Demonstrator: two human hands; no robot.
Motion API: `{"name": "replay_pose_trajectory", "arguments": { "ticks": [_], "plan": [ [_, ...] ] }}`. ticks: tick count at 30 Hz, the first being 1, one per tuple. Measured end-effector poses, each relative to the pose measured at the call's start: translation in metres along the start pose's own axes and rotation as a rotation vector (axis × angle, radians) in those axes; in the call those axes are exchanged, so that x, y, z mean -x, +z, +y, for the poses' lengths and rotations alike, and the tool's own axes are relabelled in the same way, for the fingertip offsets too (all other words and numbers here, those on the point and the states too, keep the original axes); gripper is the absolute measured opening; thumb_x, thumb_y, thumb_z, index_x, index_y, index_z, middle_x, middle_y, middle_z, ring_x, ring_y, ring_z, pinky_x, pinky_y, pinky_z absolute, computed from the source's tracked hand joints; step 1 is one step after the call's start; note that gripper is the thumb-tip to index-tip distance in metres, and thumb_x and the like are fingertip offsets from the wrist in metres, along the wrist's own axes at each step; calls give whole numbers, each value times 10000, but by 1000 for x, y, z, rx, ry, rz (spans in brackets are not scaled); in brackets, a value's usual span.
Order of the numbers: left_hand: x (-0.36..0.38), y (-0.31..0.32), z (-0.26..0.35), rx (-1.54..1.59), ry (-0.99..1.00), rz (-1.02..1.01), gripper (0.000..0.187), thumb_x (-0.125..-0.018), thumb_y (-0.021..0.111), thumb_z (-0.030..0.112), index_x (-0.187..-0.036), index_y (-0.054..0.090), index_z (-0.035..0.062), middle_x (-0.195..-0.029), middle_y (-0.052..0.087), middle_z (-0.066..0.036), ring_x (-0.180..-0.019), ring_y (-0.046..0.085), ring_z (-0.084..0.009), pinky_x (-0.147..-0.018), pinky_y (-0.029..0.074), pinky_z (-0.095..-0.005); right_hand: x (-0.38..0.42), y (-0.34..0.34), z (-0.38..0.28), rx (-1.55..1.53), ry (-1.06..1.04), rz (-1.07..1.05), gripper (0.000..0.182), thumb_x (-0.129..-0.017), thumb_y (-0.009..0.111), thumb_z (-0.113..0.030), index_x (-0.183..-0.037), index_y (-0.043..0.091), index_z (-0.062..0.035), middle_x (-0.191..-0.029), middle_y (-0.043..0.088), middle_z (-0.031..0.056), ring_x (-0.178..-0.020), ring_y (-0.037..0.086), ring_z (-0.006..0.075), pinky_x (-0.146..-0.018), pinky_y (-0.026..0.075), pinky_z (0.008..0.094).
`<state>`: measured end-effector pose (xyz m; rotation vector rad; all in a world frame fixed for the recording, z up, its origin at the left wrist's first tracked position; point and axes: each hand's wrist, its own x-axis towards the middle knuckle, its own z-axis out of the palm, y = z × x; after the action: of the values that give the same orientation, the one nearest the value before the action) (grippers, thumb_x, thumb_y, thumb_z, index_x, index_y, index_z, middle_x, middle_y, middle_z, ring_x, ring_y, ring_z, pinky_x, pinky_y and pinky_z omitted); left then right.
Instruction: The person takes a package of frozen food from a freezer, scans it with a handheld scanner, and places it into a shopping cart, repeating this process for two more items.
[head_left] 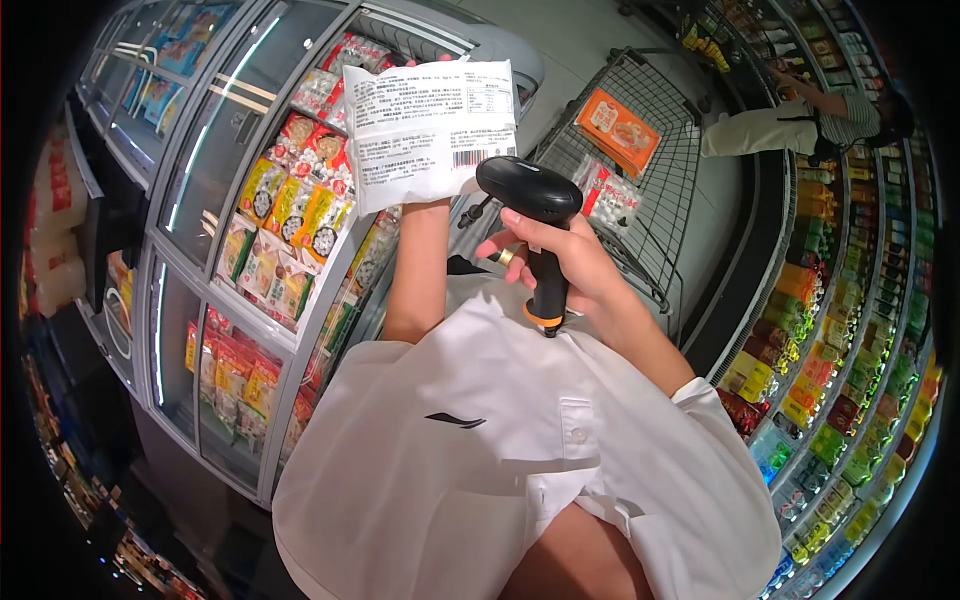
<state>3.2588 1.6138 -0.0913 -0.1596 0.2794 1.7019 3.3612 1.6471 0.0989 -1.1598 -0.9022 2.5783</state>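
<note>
My left hand (443,60) holds up a white printed bag (420,115); most of the hand is hidden behind it, with fingertips showing over the top edge. Small dark print covers the bag's facing side, and a barcode (469,158) sits near its lower right corner. In my right hand (585,258) is a black handheld barcode scanner (530,190), its handle gripped upright with an orange band at the base. The scanner's head is close to the barcode and overlaps the bag's lower right corner in view. A ring is on one right-hand finger.
A freezer (330,270) with several colourful frozen food bags runs along the left. Ahead right stands a wire shopping cart (672,130) holding an orange package (618,132) and a white-and-red bag (607,198). Another person (765,130) is beside the stocked shelves (840,370) at right.
</note>
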Motion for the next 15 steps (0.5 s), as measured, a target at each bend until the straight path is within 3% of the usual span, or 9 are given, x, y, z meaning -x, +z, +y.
{"name": "replay_pose_trajectory", "arguments": {
  "ticks": [3, 10, 13, 15],
  "plan": [
    [-1, 1, 1, 17, 1, 14, 419, -1028, 375, 414, -1204, 556, 80, -1096, 626, -96, -968, 613, -213, -858, 537, -352, -5, 1, -1, -5, 28, 19, 465, -932, 660, -227, -1298, 479, -3, -951, 689, 254, -533, 623, 162, -430, 459, 241],
    [-2, 6, 5, 46, -5, 39, 410, -1029, 379, 406, -1197, 559, 77, -1090, 627, -98, -960, 614, -214, -857, 538, -350, -11, 4, -11, -25, 25, 6, 444, -948, 636, -206, -1310, 468, -10, -954, 683, 273, -521, 618, 165, -422, 457, 245],
    [-2, 8, 7, 60, -7, 50, 407, -1029, 380, 402, -1194, 560, 76, -1087, 628, -99, -957, 614, -214, -857, 539, -350, -15, 8, -9, -18, 25, 15, 379, -944, 649, -189, -1252, 519, -11, -960, 699, 227, -555, 633, 158, -458, 476, 242],
    [-1, 9, 17, 67, 6, 57, 405, -1030, 381, 400, -1192, 561, 75, -1085, 628, -100, -954, 614, -214, -857, 539, -349, -22, 16, 3, 415, -222, 151, 353, -880, 732, -197, -1136, 586, -4, -930, 716, 154, -597, 652, 183, -520, 499, 284]
  ]
}}
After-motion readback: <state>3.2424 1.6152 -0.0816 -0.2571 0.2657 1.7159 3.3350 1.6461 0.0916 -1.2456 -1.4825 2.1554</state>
